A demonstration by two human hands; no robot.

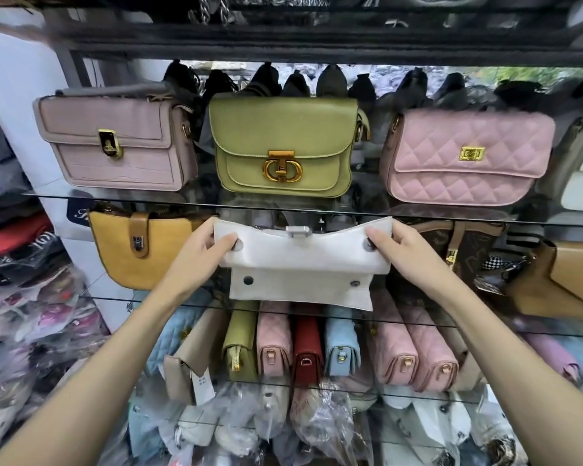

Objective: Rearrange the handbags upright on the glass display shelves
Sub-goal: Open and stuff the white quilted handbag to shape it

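Clutch (300,264) btwn hands, mid shelf (418,319)

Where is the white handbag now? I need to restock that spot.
In the head view, the white handbag sits mid-frame on the middle glass shelf, gripped by both hands, between the mustard bag and brown patterned bag.

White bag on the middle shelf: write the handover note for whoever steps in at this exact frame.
Left hand: grips the white bag's left flap corner.
Right hand: grips the right flap corner.
The white bag is held at the middle glass shelf, between the mustard bag and the brown patterned bag; its flap is open, snaps unfastened.
Done: the taupe bag, green bag and pink quilted bag stand upright on the shelf above.
Left: close the flap, stand the white bag upright and release it.
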